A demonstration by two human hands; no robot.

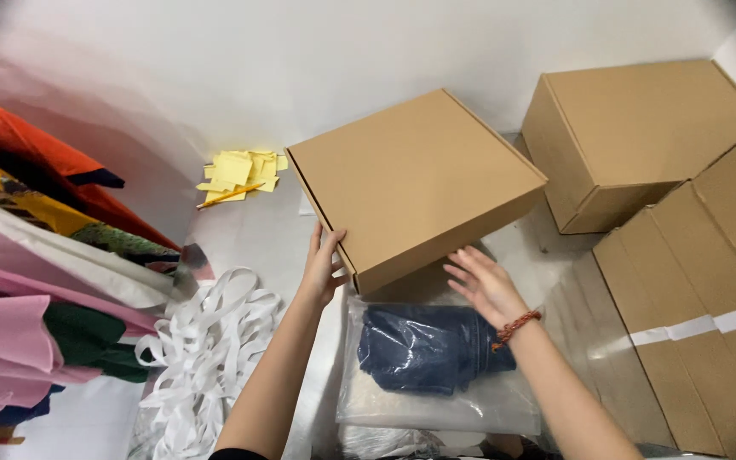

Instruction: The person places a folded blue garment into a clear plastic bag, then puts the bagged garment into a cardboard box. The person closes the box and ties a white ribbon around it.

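**Both hands at a closed cardboard box above a bagged garment**

Nearest you, a clear plastic bag [436, 375] holding folded dark blue cloth lies flat on the worktop [300, 77], between your forearms. To its left sits a loose heap of white strap loops [206, 358], and beyond that a stack of folded fabrics [36, 281] in pink, green, yellow and orange runs along the left edge.

Your left hand [324, 268] is on the near left corner of the flat brown cardboard box [415, 179], fingers [317, 243] spread up its side and thumb against the lower edge. Your right hand [483, 283], with a braided red bracelet [517, 326] at the wrist, is open with fingers apart just beneath the box's near edge; you cannot tell whether it touches the box. The box is closed and tilted, its near edge raised over the bag.

Farther off, yellow paper slips [244, 170] and a pencil lie on the white surface. To the right stand a larger closed carton [641, 136] and a taped carton [709, 307].
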